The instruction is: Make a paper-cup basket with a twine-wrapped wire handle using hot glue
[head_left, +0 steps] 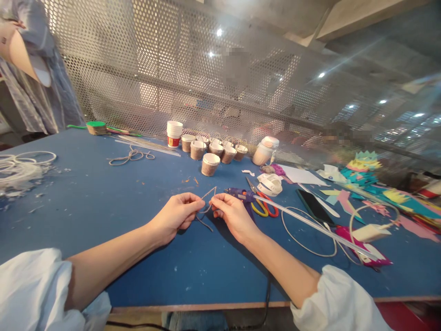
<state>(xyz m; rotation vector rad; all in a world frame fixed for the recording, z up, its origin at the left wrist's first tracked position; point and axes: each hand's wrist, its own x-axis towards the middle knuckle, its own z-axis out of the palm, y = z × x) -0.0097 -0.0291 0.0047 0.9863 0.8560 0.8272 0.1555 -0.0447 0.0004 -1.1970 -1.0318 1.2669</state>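
Observation:
Between my two hands runs a thin piece of twine (pixel 209 192), bent up to a peak, with a loose end hanging toward the table. My left hand (pixel 181 211) pinches one part of it between thumb and fingers. Close beside, my right hand (pixel 231 212) pinches another part. Just past the right hand lies a purple glue gun (pixel 240 195) with a long clear glue stick (pixel 310 224) sticking out of its back. Scissors (pixel 270 207) with red and yellow handles lie partly under it. In front of the hands stands a small twine-wrapped cup (pixel 210 164).
Several wrapped cups (pixel 198 150) and a stack of paper cups (pixel 174 134) stand farther back. Twine (pixel 131 156) and white cord (pixel 24 161) lie left. A phone (pixel 315 207), cable (pixel 306 252), tape roll (pixel 269 184) and coloured paper (pixel 346 202) lie right. A person (pixel 32 69) stands back left.

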